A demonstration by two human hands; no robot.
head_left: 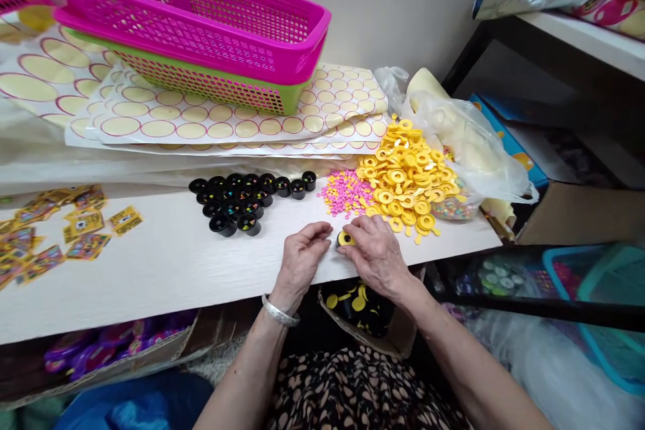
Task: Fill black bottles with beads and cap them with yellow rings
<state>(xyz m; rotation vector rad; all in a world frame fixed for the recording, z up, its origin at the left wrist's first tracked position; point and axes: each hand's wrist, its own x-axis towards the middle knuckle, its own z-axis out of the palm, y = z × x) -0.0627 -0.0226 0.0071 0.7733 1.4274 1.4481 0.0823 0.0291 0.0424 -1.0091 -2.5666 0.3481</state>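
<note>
My right hand (pixel 377 250) has a yellow-topped black cup (pixel 346 239) pinched at the near edge of the surface (pixel 166 262). My left hand (pixel 301 250) waits just beside it, thumb and fingertips drawn close; from this feed I can't tell whether they hold anything. Further left, black cups (pixel 232 207) stand grouped, coloured bits inside several. Below the edge, a cardboard box (pixel 406 337) contains black and yellow pieces (pixel 359 303). A pink basket (pixel 216 47) sits in a green basket (pixel 290 103).

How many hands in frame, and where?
2: left hand just left of a yellow-topped black piece, right hand gripping that piece. No others show.
</note>
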